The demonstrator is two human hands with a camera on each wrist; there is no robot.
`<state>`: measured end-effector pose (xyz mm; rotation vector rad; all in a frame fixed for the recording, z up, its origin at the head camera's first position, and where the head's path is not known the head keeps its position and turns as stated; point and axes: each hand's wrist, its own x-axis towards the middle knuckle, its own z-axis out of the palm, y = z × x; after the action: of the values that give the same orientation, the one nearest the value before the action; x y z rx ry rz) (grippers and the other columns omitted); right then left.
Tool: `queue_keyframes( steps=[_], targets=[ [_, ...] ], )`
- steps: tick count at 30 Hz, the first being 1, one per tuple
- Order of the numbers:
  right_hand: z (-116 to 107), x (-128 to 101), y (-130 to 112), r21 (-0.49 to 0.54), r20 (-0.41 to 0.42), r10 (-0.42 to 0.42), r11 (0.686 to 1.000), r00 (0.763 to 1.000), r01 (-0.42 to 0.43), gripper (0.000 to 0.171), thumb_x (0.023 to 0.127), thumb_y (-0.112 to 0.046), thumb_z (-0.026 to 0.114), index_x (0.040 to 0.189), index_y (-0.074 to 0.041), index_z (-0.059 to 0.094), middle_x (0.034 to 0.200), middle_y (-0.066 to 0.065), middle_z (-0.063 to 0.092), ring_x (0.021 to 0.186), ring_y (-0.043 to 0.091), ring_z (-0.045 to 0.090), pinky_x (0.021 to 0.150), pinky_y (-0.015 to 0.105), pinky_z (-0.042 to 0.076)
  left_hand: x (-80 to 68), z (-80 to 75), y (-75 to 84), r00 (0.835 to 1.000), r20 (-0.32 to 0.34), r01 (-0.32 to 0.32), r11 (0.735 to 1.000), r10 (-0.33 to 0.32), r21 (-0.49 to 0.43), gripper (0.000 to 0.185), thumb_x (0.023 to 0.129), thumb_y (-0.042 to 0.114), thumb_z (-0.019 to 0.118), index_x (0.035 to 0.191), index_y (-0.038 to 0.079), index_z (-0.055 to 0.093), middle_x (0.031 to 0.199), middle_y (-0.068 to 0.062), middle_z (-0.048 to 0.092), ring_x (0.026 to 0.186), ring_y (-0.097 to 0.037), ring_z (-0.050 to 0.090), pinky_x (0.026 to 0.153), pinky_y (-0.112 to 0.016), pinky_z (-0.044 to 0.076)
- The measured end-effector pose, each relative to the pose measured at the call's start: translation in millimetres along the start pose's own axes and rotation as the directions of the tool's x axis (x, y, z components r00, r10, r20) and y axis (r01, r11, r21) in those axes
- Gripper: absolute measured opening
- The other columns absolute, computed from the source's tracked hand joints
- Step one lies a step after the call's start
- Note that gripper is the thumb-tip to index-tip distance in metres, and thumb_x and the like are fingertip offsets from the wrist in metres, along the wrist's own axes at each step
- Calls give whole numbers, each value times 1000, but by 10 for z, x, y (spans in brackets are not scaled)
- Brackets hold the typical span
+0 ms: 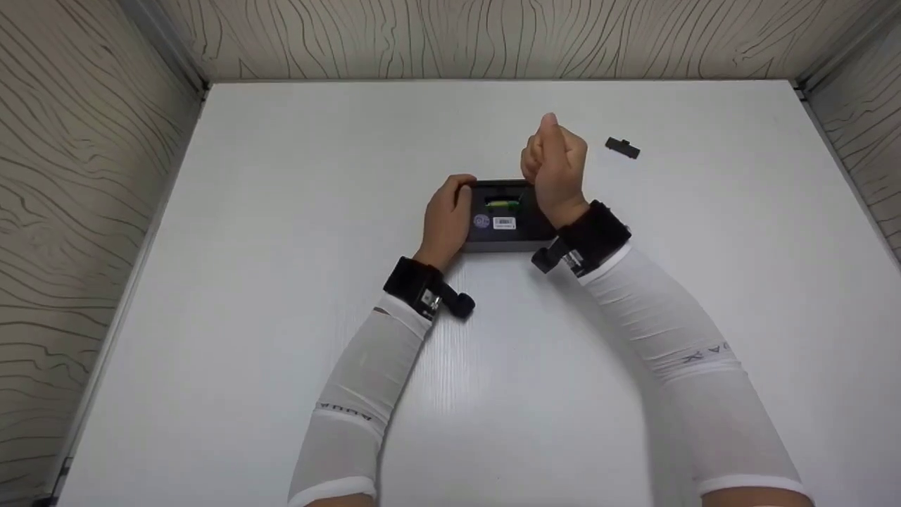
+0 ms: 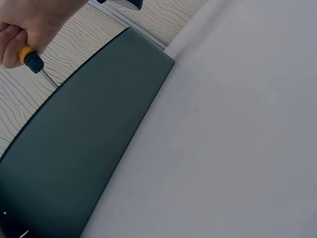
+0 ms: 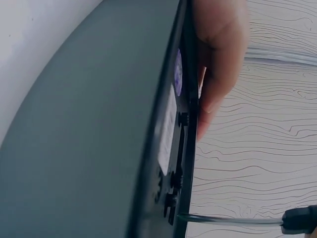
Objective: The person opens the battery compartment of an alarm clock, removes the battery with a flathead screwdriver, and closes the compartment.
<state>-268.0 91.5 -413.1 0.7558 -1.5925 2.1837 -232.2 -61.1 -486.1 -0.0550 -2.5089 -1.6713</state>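
A black box-shaped device [image 1: 508,235] lies on the white table [image 1: 281,211] with its back up, showing a white label and a green and yellow battery [image 1: 502,204] in an open recess. My left hand [image 1: 450,211] grips the device's left end, its thumb curled over the top edge. My right hand [image 1: 555,160] is fisted above the device's far right part, holding a small screwdriver. The left wrist view shows the screwdriver's yellow and black handle [image 2: 30,58] in the right hand [image 2: 29,22], shaft pointing down at the device [image 2: 84,144]. In the right wrist view the screwdriver's shaft [image 3: 233,219] meets the device's back face [image 3: 99,139].
A small black cover piece [image 1: 622,147] lies loose on the table to the far right of the hands. Wood-grain walls enclose the table at the back and both sides. Both forearms wear white sleeves with black wrist straps.
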Motion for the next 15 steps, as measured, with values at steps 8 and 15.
queue_keyframes(
  steps=[8,15],
  targets=[
    [-4,-24,19,-71,37,29,997,999,-26,55,108,-14,32,57,2,23,46,-7,30,38,5,24,37,20,17,17,1,5,1000,2,0,1000,0,7,34,110,17,39,134,6,61,133,-9,64,125,-19,57,106,-32,42],
    [45,-43,17,-123,134,38,992,990,-21,55,107,-15,36,56,4,26,48,-10,32,40,4,27,38,19,19,16,2,-5,1000,-13,-8,1000,8,2,35,111,16,36,131,5,62,132,-10,65,125,-21,58,106,-33,43]
  ],
)
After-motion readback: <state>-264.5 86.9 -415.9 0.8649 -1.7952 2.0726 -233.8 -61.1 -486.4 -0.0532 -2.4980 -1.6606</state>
